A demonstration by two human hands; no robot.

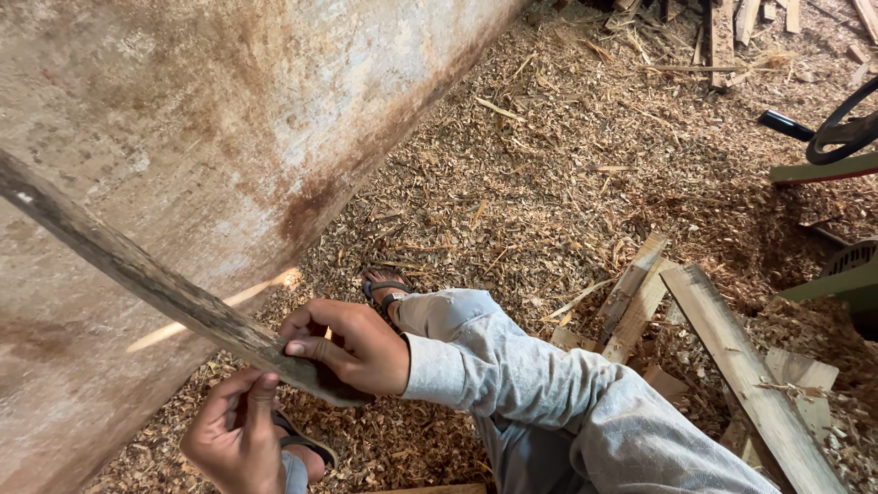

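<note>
The right hand [352, 348] grips the near end of a long, weathered plank [155, 284], fingers curled over its top edge and thumb along the face. The left hand [236, 439], at 7 o'clock from the right one, is closed on the same end from below, thumb raised against the plank's underside. From the hands the plank runs up toward 10 o'clock, crossing in front of a big stained wall [229, 119] that fills the left of the view.

The right sleeve [476, 366] is pale grey. A sandalled foot [382, 285] rests just beyond the right hand, at 12 o'clock, and another sandal [302, 444] shows just beside the left hand.

The floor [512, 183] is thickly covered in wood shavings. At 3 o'clock from the hands lie several loose boards [732, 357], partly overlapping. Farther off, at 1 o'clock, are more wood scraps [722, 37], and at the right edge a dark wheel [846, 128] on a green frame.
</note>
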